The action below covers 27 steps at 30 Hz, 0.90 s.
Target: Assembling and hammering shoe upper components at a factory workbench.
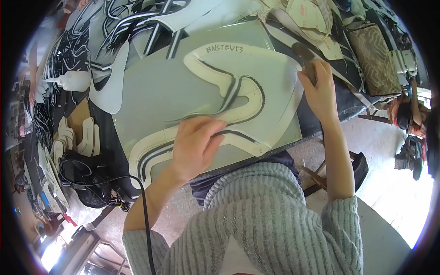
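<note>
A cream curved pattern piece [270, 114] with channels cut in it lies on a grey-green translucent sheet [151, 87]. A narrow black-and-white strip [240, 136] runs along its lower channel and passes under my left hand [197, 144]. The fingers and thumb of that hand are closed over the strip. Another dark strip [231, 96] follows the upper channel, its loose tail lying above my left hand. At the sheet's right edge, my right hand [318, 85] is wrapped round a dark brown tool with a rounded end [303, 51]; its lower part is hidden by the hand.
White striped pieces [160, 27] and cut straps lie at the back. On the left are a white squeeze bottle [75, 81], stacked cream pieces [89, 137] and a black cable [145, 215]. A patterned brown roll [373, 59] sits at the right. Another person shows at far right.
</note>
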Each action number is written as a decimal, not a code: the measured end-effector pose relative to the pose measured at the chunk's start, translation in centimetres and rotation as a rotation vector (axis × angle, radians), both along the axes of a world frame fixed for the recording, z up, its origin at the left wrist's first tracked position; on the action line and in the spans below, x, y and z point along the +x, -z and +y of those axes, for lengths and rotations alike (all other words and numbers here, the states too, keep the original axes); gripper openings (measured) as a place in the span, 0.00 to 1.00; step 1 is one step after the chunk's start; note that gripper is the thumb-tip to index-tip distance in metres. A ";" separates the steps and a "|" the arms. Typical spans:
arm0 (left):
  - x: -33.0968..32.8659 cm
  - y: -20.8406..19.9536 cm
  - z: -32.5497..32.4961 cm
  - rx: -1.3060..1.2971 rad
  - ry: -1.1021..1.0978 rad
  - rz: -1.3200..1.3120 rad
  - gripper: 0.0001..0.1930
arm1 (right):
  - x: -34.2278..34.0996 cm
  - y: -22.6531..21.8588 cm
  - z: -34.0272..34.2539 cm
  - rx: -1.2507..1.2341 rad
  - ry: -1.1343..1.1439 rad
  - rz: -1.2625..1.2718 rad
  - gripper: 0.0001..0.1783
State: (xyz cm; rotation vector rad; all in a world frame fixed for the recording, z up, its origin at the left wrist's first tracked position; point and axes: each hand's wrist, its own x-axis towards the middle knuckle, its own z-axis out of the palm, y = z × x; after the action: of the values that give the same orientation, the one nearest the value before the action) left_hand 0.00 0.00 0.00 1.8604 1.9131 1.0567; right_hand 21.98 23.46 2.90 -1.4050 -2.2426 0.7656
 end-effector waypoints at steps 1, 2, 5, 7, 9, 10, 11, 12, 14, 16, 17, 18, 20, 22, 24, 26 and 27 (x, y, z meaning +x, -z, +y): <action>-0.1 0.3 0.2 0.055 0.020 -0.019 0.20 | 0.2 -0.1 -0.5 0.220 -0.028 0.001 0.13; -0.2 0.5 0.4 0.110 0.039 -0.038 0.19 | 0.5 -0.2 -1.2 0.440 -0.057 0.002 0.12; -0.6 -0.6 0.3 0.183 0.184 0.241 0.16 | -0.1 -3.8 -5.0 -0.001 -0.030 -0.062 0.12; -0.9 -0.7 0.8 0.249 0.227 0.313 0.16 | -0.4 -4.8 -7.2 -0.174 -0.099 -0.008 0.12; -0.8 -0.3 0.7 0.306 0.245 0.451 0.16 | -0.7 -4.9 -8.4 -0.218 -0.289 -0.030 0.12; -0.9 -0.3 0.7 0.304 0.259 0.478 0.15 | -0.9 -5.4 -9.0 -0.179 -0.367 -0.115 0.13; -0.9 -0.2 0.7 0.306 0.257 0.474 0.15 | -1.4 -5.9 -9.6 -0.140 -0.445 -0.200 0.14; -0.8 -0.2 0.7 0.294 0.245 0.466 0.15 | -1.9 -6.1 -9.9 -0.140 -0.447 -0.202 0.14; -0.7 -0.2 0.5 0.281 0.230 0.456 0.15 | -2.8 -6.3 -10.4 -0.064 -0.534 -0.253 0.16; -0.8 -0.3 0.6 0.254 0.222 0.400 0.16 | -2.9 -5.4 -10.7 -0.033 -0.587 -0.337 0.17; -0.9 -0.4 0.7 0.257 0.220 0.398 0.16 | -2.8 -4.8 -10.9 -0.004 -0.638 -0.418 0.17; -0.9 -0.3 0.6 0.248 0.209 0.346 0.16 | -2.6 -4.4 -11.2 0.031 -0.636 -0.403 0.18; -1.1 -0.2 0.6 0.238 0.194 0.292 0.18 | -2.7 -4.4 -11.1 0.027 -0.645 -0.409 0.18; -1.6 0.1 0.7 0.173 0.148 0.059 0.20 | -2.8 -4.4 -11.1 0.024 -0.645 -0.415 0.18; -2.2 0.0 0.9 0.170 0.195 0.072 0.18 | -2.7 -4.4 -11.1 0.038 -0.652 -0.394 0.18; -2.5 -0.4 1.0 0.169 0.244 0.085 0.16 | -2.5 -4.1 -10.8 0.039 -0.656 -0.372 0.17; -2.5 -0.7 0.8 0.139 0.275 0.143 0.16 | -2.4 -4.0 -10.6 0.040 -0.664 -0.345 0.17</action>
State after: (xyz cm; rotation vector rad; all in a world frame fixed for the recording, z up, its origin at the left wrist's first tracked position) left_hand -2.49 0.78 0.69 2.2536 1.6265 1.0126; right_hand 19.54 12.85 6.86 -0.8002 -3.0307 0.6938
